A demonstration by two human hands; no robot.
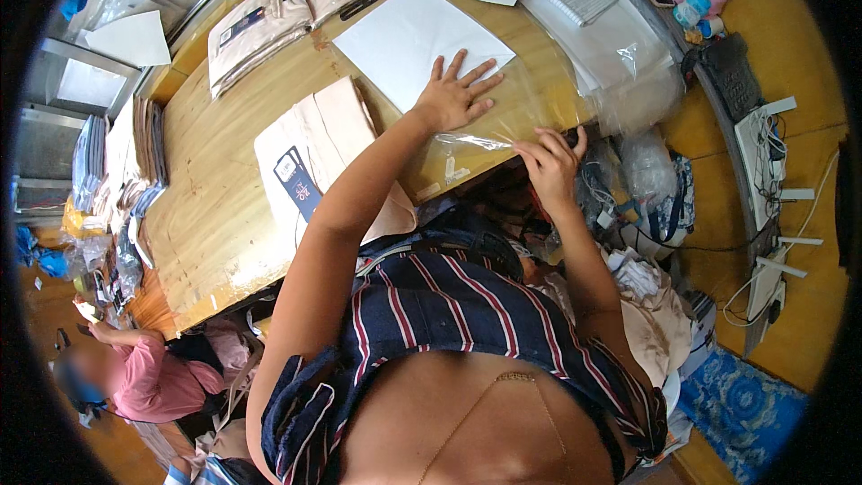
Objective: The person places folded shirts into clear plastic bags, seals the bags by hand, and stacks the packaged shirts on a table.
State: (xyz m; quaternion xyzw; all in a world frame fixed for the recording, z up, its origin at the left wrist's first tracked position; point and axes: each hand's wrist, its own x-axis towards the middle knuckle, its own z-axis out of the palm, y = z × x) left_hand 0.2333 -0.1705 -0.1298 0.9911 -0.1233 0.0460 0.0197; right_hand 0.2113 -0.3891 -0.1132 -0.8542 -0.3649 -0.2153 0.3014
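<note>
My left hand (453,101) lies flat with fingers spread over the lower right corner of a white sheet (400,40) on the wooden table. Beside that corner, a clear plastic bag (539,94) stretches toward the table's near right edge. My right hand (549,166) pinches the bag's near edge between bent fingers. Whether the sheet is partly inside the bag, I cannot tell. A folded pale pink garment (328,121) with a dark blue tag (296,181) lies left of my left forearm, which covers part of it.
Bagged folded garments (260,27) line the far side of the table (202,162). Clear bags (624,58) and a notebook (579,0) lie at the right. Folded clothes (135,157) are stacked at the left edge. A person in pink (166,382) sits at lower left.
</note>
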